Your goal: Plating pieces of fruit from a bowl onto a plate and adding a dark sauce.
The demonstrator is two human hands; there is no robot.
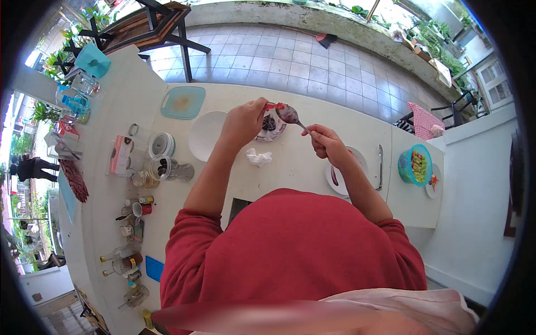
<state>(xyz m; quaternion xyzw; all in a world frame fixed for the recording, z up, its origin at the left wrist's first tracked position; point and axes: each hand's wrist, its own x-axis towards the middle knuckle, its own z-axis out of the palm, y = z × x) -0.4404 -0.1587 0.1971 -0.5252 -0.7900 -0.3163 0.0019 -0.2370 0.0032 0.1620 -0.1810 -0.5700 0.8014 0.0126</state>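
My left hand [245, 121] pinches a small red piece [272, 106] in its fingertips; what it is cannot be told. My right hand [324, 142] grips the handle of a metal spoon [288, 114], whose bowl meets the red piece and is smeared with reddish, dark residue. Below them stands a round dish [276, 135] with a patterned rim and dark contents, partly hidden by my left hand and the spoon. Under my right forearm lies a white plate [361, 155] carrying a dark red strip [334, 176]. My left forearm overlaps another white plate [205, 136].
A crumpled tissue [258, 157] lies between my arms. Far left are a light-blue cutting board [183, 102], stacked lids [162, 144], jars [144, 179] and glass bottles [121, 251]. Rightward lie a long metal utensil [380, 167] and a teal bowl [404, 167] of chopped green and red pieces.
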